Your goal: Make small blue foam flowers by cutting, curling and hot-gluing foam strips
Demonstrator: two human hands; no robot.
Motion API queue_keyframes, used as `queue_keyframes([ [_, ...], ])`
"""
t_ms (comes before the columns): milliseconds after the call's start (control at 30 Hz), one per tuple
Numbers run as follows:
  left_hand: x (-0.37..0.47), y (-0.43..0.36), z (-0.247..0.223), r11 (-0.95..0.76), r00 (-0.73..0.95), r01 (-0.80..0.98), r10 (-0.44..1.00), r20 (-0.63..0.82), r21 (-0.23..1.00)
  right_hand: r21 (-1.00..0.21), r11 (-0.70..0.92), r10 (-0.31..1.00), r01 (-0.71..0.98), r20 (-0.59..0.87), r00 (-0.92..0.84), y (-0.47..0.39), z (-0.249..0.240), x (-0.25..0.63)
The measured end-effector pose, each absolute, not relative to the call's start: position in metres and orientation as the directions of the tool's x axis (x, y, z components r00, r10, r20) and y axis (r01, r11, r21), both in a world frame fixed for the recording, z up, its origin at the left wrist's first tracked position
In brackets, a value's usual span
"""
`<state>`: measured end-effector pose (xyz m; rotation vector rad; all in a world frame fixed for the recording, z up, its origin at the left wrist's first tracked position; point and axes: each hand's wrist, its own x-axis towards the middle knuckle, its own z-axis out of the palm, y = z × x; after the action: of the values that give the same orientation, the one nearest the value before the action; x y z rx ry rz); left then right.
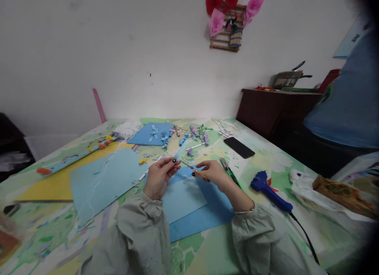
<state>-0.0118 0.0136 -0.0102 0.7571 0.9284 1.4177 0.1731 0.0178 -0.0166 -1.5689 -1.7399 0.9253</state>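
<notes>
From the head camera we count two hands over a patterned green-and-white surface (266,243). The left hand (159,176) has its fingers pinched together on a thin, pale blue paper strip (179,153), which slants up and away from the fingertips. The right hand (213,174) has its fingers closed around small scissors (197,172) with yellowish handles; their blades are too small for us to tell whether they stand apart. The strip sits between the two hands, just above the blue sheets.

We count two overlapping blue sheets (204,211) under the wrists, flat and matte, a larger pale blue sheet (103,180) to the left, and one yellow sheet (56,184) beneath it. One more blue sheet (148,134) lies farther back, strewn with small curled paper pieces (194,134) in blue, purple and green. One black phone (239,147) lies flat, smooth and rectangular. One blue glue gun (268,190) lies on its side at the right, its black cord trailing toward us. A utility knife (229,171) lies just beside the right wrist.
</notes>
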Motion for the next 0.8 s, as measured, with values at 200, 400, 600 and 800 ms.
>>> queue_keyframes([
  [200,-0.011,0.012,-0.008,0.033,-0.075,-0.502,0.994,-0.082,0.864,-0.922,0.209,0.977,0.325,0.185,-0.102,0.014,-0.017,0.163],
  [400,-0.011,0.012,-0.004,0.009,-0.103,-0.562,0.991,-0.081,0.827,-0.925,0.232,0.968,0.300,0.191,-0.160,0.003,-0.013,0.154],
  [600,-0.011,0.010,-0.004,0.072,-0.059,-0.528,0.991,-0.121,0.846,-0.926,0.213,0.961,0.312,0.140,-0.239,-0.001,-0.008,0.153],
  [800,-0.006,0.005,-0.004,0.097,0.001,-0.445,0.994,-0.108,0.890,-0.944,0.182,0.955,0.275,0.103,-0.278,-0.002,-0.007,0.153],
])
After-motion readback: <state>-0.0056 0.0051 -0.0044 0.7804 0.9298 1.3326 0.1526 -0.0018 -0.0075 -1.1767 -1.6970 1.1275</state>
